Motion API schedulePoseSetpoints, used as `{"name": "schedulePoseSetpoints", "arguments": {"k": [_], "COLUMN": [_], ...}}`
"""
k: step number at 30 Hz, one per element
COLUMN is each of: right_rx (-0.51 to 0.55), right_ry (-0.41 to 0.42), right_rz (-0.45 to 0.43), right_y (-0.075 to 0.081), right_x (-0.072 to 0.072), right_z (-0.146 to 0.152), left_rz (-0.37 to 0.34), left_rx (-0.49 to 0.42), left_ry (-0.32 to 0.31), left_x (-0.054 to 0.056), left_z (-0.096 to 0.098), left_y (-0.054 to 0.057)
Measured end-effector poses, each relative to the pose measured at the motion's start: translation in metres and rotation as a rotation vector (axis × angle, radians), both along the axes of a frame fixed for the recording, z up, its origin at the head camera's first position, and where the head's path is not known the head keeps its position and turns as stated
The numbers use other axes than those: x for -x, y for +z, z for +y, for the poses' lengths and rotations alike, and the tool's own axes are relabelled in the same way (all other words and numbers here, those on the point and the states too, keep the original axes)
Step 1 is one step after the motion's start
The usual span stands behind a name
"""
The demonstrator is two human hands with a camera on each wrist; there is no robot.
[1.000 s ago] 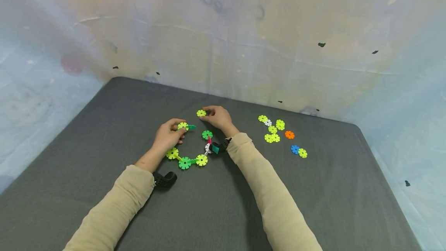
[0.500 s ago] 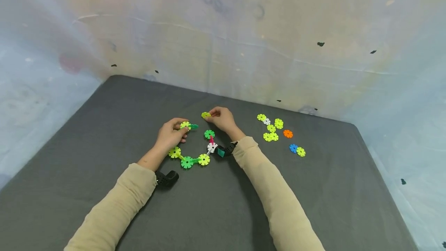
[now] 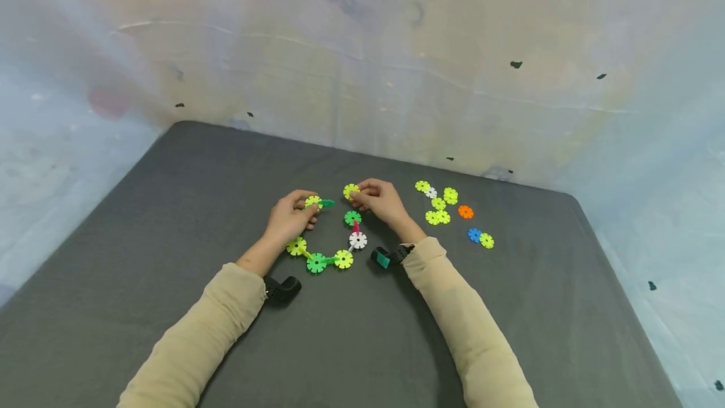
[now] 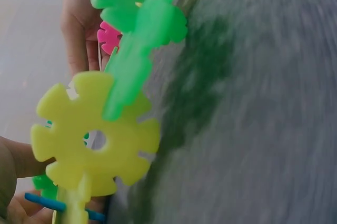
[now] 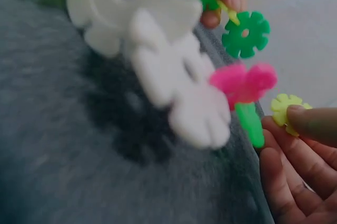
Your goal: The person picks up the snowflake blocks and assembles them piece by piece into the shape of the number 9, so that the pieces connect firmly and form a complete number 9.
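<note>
Table, grey-covered: lower frame, full width. Chain of discs: centre, its curve open toward the top. Right hand: right of centre, pinching the loose yellow disc. Left hand: left of centre, pinching the held yellow disc; join to chain hidden. Green disc: fixed to the latter, near edge-on, long axis running right toward the loose yellow disc, near but apart; left hand nearer.
</note>
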State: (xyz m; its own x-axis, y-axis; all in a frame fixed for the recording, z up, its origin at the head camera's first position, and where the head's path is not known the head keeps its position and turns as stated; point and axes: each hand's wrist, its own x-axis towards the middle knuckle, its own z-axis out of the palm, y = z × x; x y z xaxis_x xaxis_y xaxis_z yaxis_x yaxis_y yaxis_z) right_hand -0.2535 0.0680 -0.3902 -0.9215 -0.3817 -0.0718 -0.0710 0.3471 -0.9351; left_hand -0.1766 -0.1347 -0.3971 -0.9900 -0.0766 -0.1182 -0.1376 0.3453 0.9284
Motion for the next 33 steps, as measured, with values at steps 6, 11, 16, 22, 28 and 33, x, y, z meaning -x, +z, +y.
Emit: {"name": "schedulePoseSetpoints", "arguments": {"k": [6, 11, 16, 22, 28, 33], "right_rx": [-0.006, -0.028, -0.017, 0.023, 0.064, 0.102], "right_ry": [0.024, 0.01, -0.005, 0.0, -0.002, -0.018], "right_rz": [-0.003, 0.005, -0.009, -0.04, -0.048, -0.042], "right_y": [0.002, 0.005, 0.007, 0.007, 0.004, 0.001], "right_x": [-0.009, -0.014, -0.019, -0.023, -0.024, -0.026], "right_z": [0.013, 0.018, 0.021, 0.024, 0.025, 0.024], "left_rz": [-0.005, -0.008, -0.008, -0.022, -0.025, -0.027], "left_rx": [0.0, -0.003, -0.004, -0.053, -0.135, -0.181], "left_ry": [0.002, -0.005, -0.019, -0.021, -0.023, -0.019], "left_x": [0.004, 0.007, 0.007, 0.006, 0.003, 0.002], "left_z": [0.015, 0.024, 0.031, 0.037, 0.043, 0.045], "left_y": [-0.002, -0.003, -0.001, 0.002, 0.005, 0.004]}}
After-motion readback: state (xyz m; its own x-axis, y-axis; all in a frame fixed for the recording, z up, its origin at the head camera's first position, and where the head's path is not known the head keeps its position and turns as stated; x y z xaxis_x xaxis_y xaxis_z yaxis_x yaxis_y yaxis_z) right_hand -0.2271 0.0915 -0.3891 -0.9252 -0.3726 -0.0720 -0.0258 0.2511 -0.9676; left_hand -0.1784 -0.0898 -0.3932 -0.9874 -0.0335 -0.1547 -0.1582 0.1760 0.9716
